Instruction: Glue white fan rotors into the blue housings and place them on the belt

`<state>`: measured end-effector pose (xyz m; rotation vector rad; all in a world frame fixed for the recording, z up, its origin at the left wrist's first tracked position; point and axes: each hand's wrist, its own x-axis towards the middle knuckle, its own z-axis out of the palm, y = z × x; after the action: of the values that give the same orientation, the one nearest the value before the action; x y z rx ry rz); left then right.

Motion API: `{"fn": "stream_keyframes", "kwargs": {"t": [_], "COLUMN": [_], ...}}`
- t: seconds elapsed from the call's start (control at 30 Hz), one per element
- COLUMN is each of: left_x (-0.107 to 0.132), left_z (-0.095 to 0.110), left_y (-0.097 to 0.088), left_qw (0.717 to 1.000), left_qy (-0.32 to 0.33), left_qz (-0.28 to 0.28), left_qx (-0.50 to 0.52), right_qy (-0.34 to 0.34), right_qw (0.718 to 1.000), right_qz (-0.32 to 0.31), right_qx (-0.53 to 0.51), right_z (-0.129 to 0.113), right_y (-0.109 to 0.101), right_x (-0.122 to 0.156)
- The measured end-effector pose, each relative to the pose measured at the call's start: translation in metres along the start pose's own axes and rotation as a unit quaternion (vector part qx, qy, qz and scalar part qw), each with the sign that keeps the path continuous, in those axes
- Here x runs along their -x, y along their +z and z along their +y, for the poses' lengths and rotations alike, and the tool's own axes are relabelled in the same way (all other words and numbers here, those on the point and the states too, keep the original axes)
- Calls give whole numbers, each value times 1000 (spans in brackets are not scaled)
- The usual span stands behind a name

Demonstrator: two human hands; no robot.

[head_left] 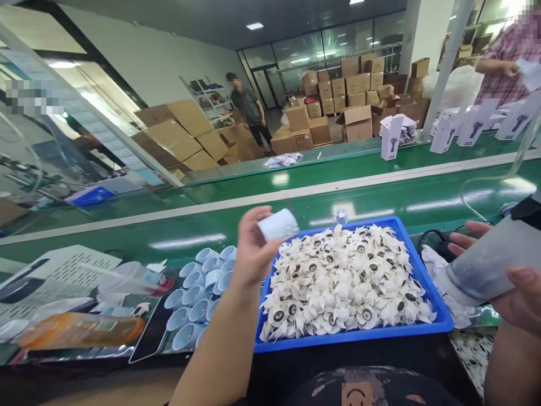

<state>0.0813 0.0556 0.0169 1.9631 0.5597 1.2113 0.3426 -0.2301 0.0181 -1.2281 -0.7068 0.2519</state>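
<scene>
the left hand (249,245) pinches a cup (276,225) near the far left corner of the tray (442,322); likely light, stiff, smooth, best held by its wall. the right hand (519,304) holds a cylinder (501,256).

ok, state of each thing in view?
Left hand: holding cup
Cup: tilted
Right hand: holding cylinder
Cylinder: tilted
Tray: heaped with fans
Fans: loose
Other cups: grouped, open ends showing
Orange bottle: on its side
White boxes: upright
Cartons: stacked, some open
</scene>
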Motion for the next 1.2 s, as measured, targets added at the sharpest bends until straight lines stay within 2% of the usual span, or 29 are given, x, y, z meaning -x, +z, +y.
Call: {"fn": "stream_keyframes", "kwargs": {"t": [0.07, 0.13, 0.23, 0.3, 0.37, 0.47, 0.6, 0.9, 1.0, 1.07, 1.13, 1.2], "left_x": [15, 33, 62, 77, 87, 90, 88, 92, 91, 89, 85, 82], "left_z": [11, 21, 35, 44, 54, 68, 80, 86, 90, 90, 83, 66], "left_y": [-9, -5, 20, 42, 62, 82, 91, 102, 103, 99, 90, 76], "left_qw": [984, 965, 955, 946, 946, 952, 953, 964, 965, 950, 929, 926], "left_qy": [-24, -40, -31, -11, 26, 93, 114, 122, 75, 7, -45, -54], "left_qz": [8, -37, -163, -256, -300, -291, -278, -234, -247, -305, -365, -373], "left_qx": [177, 258, 245, 197, 122, 28, 31, 32, 45, 63, 39, -18], "right_qy": [53, 47, 10, 34, 64, 77, 81, 64, 73, 79, 63, 28], "right_qw": [997, 992, 982, 974, 962, 938, 929, 949, 954, 958, 968, 983], "right_qz": [-50, -116, -165, -170, -179, -228, -271, -233, -226, -222, -199, -149], "right_qx": [-12, -25, -89, -145, -194, -251, -236, -205, -180, -165, -142, -104], "right_z": [-7, -16, -31, -42, -50, -51, -43, -50, -50, -50, -52, -53], "right_y": [5, 13, 36, 56, 75, 95, 99, 98, 100, 99, 91, 77], "right_x": [2, 4, 5, 6, 8, 13, 20, 23, 23, 21, 16, 7]}}
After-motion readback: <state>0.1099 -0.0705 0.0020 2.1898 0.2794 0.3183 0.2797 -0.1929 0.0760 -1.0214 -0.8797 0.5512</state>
